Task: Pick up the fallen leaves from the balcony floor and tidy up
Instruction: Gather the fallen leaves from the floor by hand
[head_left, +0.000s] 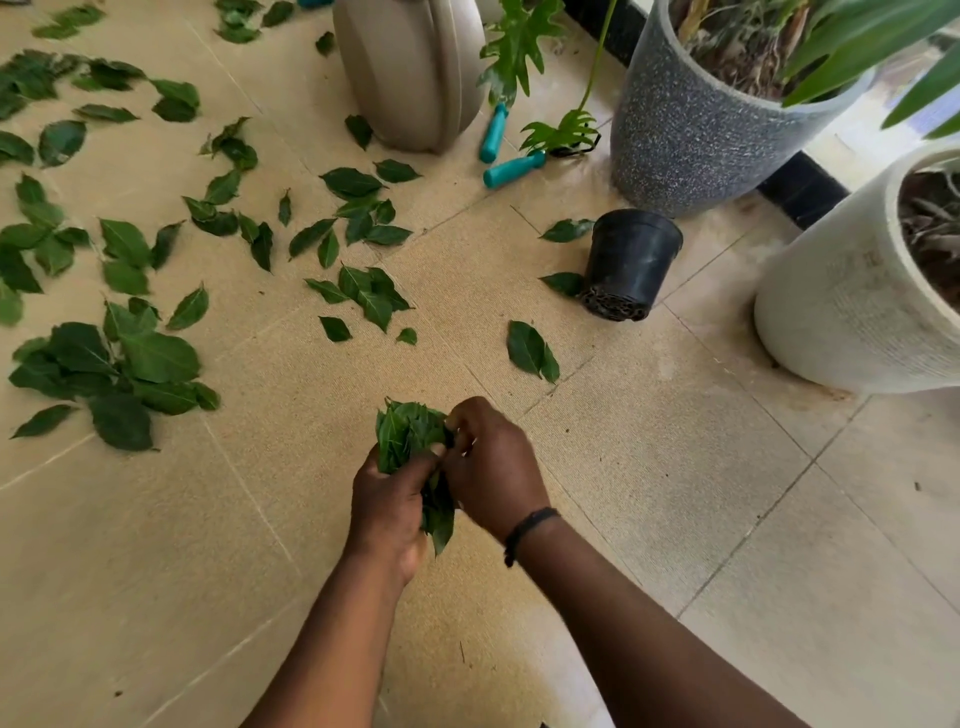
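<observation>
A thick bunch of green leaves (408, 434) is held above the tan tiled floor (270, 545) at centre frame. My left hand (387, 512) grips the bunch from below, fingers curled round it. My right hand (493, 460), with a black band at the wrist, pinches into the bunch's right side. Many loose leaves lie on the floor: a pair (531, 349) just beyond my hands, a cluster (363, 296) further out, a big heap (111, 371) at the left, and two (566, 230) beside a small black pot.
A tipped black plastic pot (631, 262) lies ahead right. Behind it stand a grey speckled planter (685, 130), a white planter (841, 312) and a beige ribbed vase (415, 73). Teal-handled shears (506, 156) lie near the vase.
</observation>
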